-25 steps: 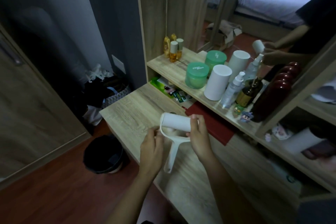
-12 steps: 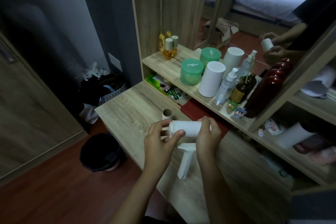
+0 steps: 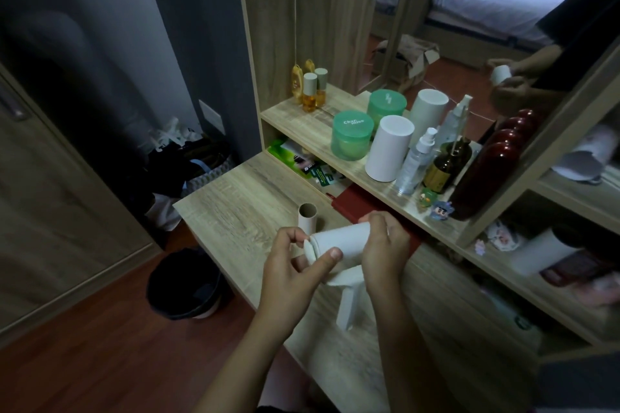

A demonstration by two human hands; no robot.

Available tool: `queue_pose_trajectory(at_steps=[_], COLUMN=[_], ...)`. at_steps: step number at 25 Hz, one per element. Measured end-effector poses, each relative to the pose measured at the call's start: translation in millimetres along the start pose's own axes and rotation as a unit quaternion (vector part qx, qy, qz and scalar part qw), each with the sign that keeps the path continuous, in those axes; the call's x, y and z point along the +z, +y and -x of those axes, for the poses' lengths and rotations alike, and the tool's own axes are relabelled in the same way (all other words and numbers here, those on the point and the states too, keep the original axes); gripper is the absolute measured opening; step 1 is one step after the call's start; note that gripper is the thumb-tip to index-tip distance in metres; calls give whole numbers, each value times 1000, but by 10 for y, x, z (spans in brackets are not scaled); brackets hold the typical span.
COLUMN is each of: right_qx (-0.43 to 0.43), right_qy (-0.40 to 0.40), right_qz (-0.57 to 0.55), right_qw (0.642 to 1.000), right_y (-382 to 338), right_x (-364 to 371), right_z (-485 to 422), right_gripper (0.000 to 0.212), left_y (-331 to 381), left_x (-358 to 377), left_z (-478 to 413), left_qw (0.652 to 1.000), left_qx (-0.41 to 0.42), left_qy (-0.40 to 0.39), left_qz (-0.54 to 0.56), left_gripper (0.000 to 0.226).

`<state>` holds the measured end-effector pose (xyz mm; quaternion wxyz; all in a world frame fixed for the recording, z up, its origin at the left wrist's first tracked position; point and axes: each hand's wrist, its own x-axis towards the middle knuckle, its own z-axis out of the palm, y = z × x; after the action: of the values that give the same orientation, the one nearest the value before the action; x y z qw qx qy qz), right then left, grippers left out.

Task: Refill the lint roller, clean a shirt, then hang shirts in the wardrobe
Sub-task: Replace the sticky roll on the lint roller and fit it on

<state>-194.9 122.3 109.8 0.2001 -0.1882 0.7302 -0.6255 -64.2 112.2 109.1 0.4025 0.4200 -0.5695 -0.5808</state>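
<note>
I hold a white lint roller [image 3: 339, 241] above the wooden desk [image 3: 235, 198], its roll lying sideways and its handle [image 3: 349, 298] pointing down toward me. My right hand [image 3: 385, 251] wraps the right end of the roll. My left hand [image 3: 295, 265] pinches the left end, thumb under the roll and fingertips at its rim. An empty cardboard core [image 3: 307, 216] stands upright on the desk just behind my left hand. No shirt is in view.
A shelf [image 3: 302, 121] above the desk carries green jars [image 3: 352, 139], white canisters [image 3: 389, 152], spray bottles and dark red bottles. A mirror stands behind it. A black bin [image 3: 184, 285] sits on the floor left of the desk, beside a laundry basket [image 3: 201, 168].
The roller has risen slightly and turned, so its handle now hangs below my right hand. The cardboard core has come into view behind my left hand, which shifted to the roll's left rim.
</note>
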Motion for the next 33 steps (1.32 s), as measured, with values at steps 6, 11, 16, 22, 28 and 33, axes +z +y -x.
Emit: queue_pose_trajectory(at_steps=[6, 11, 16, 22, 28, 33], right_qx=[27, 62, 80, 20, -58, -18], right_qy=[8, 22, 13, -15, -100, -218], right_qz=[-36, -62, -64, -23, 12, -44], right_qw=[999, 996, 995, 999, 993, 975], right_y=[-56, -33, -9, -23, -96, -40], right_x=[34, 50, 19, 6, -41, -43], right_z=[34, 107, 152, 188, 162, 260], right_gripper=[25, 22, 20, 20, 32, 30], left_y=[-5, 57, 87, 64, 32, 36], left_x=[42, 112, 142, 130, 180, 131], left_z=[-35, 13, 40, 51, 124, 59], left_qw=[993, 971, 969, 977, 985, 977], left_qx=[41, 142, 146, 118, 34, 5], left_qy=[77, 115, 114, 119, 160, 215], left_qz=[-73, -153, -161, -134, -58, 1], left_gripper=[42, 45, 45, 52, 51, 48])
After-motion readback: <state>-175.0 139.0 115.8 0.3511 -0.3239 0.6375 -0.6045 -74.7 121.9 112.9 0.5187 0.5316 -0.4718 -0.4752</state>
